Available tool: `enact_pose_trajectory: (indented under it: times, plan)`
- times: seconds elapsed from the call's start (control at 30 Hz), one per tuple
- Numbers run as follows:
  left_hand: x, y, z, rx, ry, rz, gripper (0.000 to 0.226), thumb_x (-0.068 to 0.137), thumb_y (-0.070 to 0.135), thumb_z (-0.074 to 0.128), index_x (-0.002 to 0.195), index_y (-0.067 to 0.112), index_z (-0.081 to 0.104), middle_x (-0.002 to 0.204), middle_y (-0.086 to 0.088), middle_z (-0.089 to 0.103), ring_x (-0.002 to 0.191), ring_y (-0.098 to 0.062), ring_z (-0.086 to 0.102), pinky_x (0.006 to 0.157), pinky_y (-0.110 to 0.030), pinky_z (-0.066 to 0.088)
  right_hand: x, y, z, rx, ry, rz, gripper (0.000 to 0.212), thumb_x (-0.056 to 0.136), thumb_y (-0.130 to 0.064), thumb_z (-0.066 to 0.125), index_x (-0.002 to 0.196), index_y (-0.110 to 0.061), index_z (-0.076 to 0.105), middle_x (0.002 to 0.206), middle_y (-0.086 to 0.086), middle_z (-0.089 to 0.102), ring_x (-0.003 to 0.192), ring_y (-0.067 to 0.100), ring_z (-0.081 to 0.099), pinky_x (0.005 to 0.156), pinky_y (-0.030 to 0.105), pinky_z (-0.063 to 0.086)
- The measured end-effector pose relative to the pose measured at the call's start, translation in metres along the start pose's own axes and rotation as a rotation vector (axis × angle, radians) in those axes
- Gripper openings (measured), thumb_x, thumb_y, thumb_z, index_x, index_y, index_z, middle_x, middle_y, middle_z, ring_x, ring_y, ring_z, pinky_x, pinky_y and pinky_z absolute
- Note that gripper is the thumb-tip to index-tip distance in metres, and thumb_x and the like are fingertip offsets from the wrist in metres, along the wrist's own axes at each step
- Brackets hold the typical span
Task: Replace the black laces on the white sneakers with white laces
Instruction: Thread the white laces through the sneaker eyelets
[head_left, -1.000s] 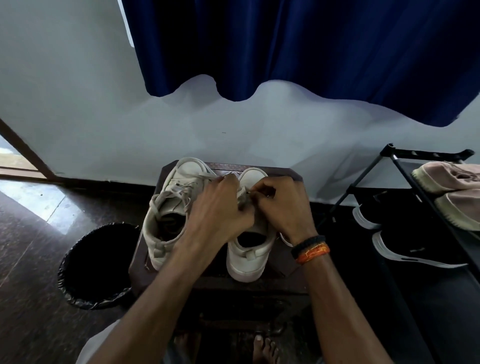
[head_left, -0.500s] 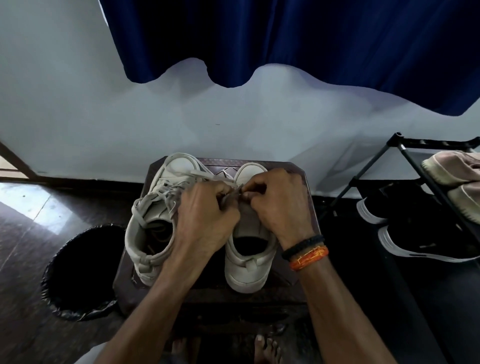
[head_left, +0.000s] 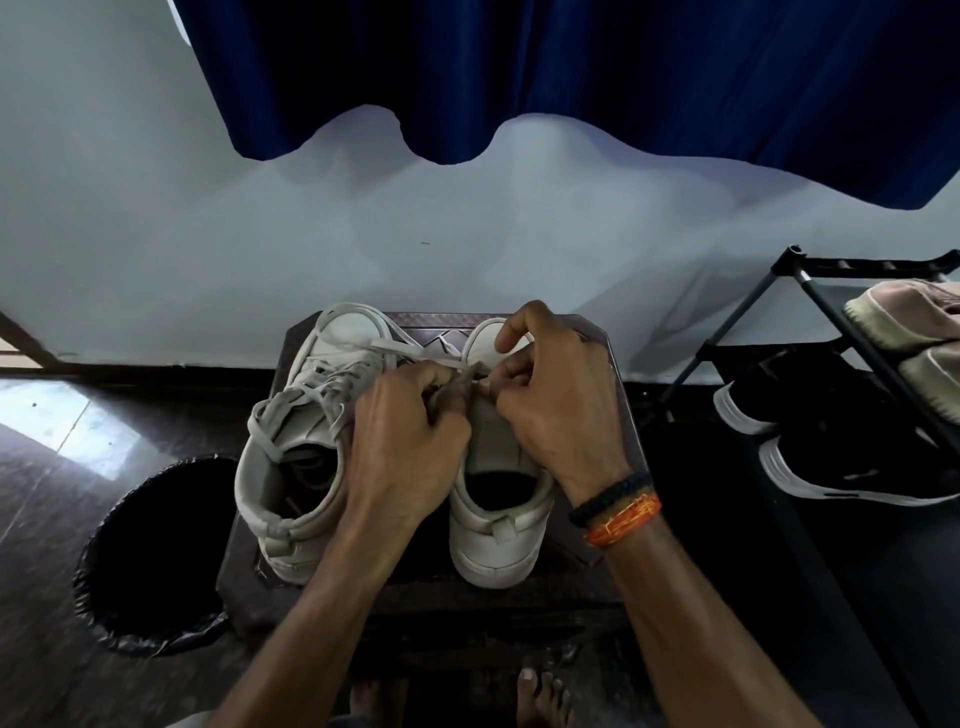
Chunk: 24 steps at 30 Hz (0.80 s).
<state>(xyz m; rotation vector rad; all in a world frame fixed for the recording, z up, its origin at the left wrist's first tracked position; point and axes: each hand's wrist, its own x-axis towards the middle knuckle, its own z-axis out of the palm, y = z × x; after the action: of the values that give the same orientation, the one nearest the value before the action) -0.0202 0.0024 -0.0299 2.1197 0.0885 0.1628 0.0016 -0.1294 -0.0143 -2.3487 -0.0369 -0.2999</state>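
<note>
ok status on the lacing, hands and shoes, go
Left hand and right hand both pinching the white lace over the right sneaker. Left sneaker laced white. Nothing in the way.

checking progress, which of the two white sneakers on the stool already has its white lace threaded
The left sneaker: white lace crisscrosses its eyelets. The right sneaker, under both hands, shows none below them.

A small dark brown table with cut corners and a patterned top stands on the dark polished floor, against the pale wall. Two white sneakers sit side by side on the table, heels toward the person: the left sneaker, laced in white, and the right sneaker just beside it. Left of the table, a black-lined bin stands on the floor.
</note>
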Motion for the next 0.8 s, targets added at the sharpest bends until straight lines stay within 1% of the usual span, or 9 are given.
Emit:
enact_pose_trajectory:
  times: [0.17, 0.27, 0.43, 0.5, 0.53, 0.6, 0.67, 0.7, 0.8]
  plan:
    - [0.001, -0.002, 0.001, -0.012, 0.019, -0.002, 0.017, 0.092, 0.015, 0.064, 0.078, 0.019, 0.074, 0.053, 0.003, 0.058, 0.050, -0.005, 0.049, 0.048, -0.017, 0.036, -0.001, -0.003, -0.002, 0.016, 0.002, -0.022, 0.030, 0.074, -0.005, 0.075, 0.088, -0.024, 0.056, 0.063, -0.016, 0.062, 0.069, 0.004, 0.066, 0.074, 0.040, 0.057]
    - [0.001, -0.001, 0.001, -0.028, 0.030, -0.018, 0.015, 0.092, 0.018, 0.065, 0.083, 0.022, 0.076, 0.062, 0.003, 0.067, 0.060, -0.008, 0.059, 0.053, -0.022, 0.042, 0.001, -0.001, -0.005, 0.085, -0.019, 0.003, 0.030, 0.073, -0.007, 0.082, 0.082, -0.023, 0.057, 0.065, -0.016, 0.064, 0.072, 0.002, 0.068, 0.075, 0.042, 0.058]
    - [-0.001, 0.002, 0.000, -0.043, 0.016, -0.029, 0.012, 0.091, 0.019, 0.067, 0.086, 0.024, 0.077, 0.068, 0.009, 0.071, 0.065, -0.006, 0.063, 0.053, -0.015, 0.043, 0.000, -0.001, 0.002, 0.037, 0.035, -0.017, 0.033, 0.070, -0.008, 0.080, 0.077, -0.026, 0.054, 0.065, -0.016, 0.062, 0.070, 0.007, 0.068, 0.072, 0.042, 0.058]
    - [-0.002, 0.005, 0.000, -0.066, 0.016, -0.046, 0.017, 0.093, 0.029, 0.063, 0.083, 0.022, 0.076, 0.071, 0.009, 0.071, 0.071, -0.005, 0.065, 0.064, -0.024, 0.051, 0.001, 0.000, 0.003, -0.006, 0.064, -0.019, 0.032, 0.070, -0.011, 0.080, 0.076, -0.027, 0.053, 0.064, -0.016, 0.060, 0.069, 0.009, 0.066, 0.072, 0.040, 0.056]
    - [-0.002, 0.006, 0.000, -0.106, 0.024, -0.072, 0.026, 0.093, 0.035, 0.059, 0.081, 0.019, 0.074, 0.072, 0.006, 0.071, 0.074, -0.008, 0.065, 0.071, -0.032, 0.053, 0.002, 0.001, 0.003, -0.029, 0.074, -0.018, 0.032, 0.069, -0.013, 0.081, 0.076, -0.027, 0.053, 0.063, -0.017, 0.059, 0.070, 0.010, 0.066, 0.072, 0.039, 0.055]
    - [0.000, 0.010, -0.001, -0.191, 0.030, -0.133, 0.036, 0.089, 0.042, 0.048, 0.084, 0.018, 0.075, 0.079, 0.006, 0.073, 0.085, -0.012, 0.066, 0.084, -0.040, 0.053, 0.003, 0.002, 0.003, -0.049, 0.078, -0.017, 0.033, 0.069, -0.015, 0.082, 0.075, -0.028, 0.053, 0.062, -0.018, 0.058, 0.071, 0.011, 0.067, 0.073, 0.039, 0.055]
    - [0.002, 0.011, -0.002, -0.142, -0.014, -0.122, 0.034, 0.086, 0.032, 0.045, 0.095, 0.024, 0.077, 0.090, 0.014, 0.075, 0.095, -0.007, 0.067, 0.091, -0.037, 0.053, 0.003, 0.002, 0.003, -0.035, 0.072, -0.032, 0.034, 0.069, -0.013, 0.083, 0.076, -0.028, 0.053, 0.064, -0.018, 0.060, 0.072, 0.011, 0.069, 0.073, 0.040, 0.055]
    - [0.004, 0.010, -0.003, -0.092, -0.049, -0.095, 0.033, 0.085, 0.023, 0.046, 0.098, 0.025, 0.077, 0.091, 0.014, 0.075, 0.095, -0.005, 0.068, 0.089, -0.035, 0.055, 0.003, 0.003, 0.003, -0.032, 0.065, -0.040, 0.033, 0.069, -0.011, 0.082, 0.077, -0.027, 0.054, 0.066, -0.017, 0.063, 0.073, 0.011, 0.070, 0.074, 0.040, 0.056]
    - [0.010, 0.005, -0.004, -0.045, -0.098, -0.067, 0.037, 0.077, -0.004, 0.057, 0.096, 0.021, 0.077, 0.082, 0.009, 0.076, 0.082, -0.003, 0.071, 0.080, -0.032, 0.059, 0.002, 0.004, 0.002, -0.047, 0.034, -0.040, 0.029, 0.073, -0.007, 0.076, 0.085, -0.024, 0.057, 0.072, -0.012, 0.072, 0.081, 0.014, 0.073, 0.077, 0.040, 0.055]
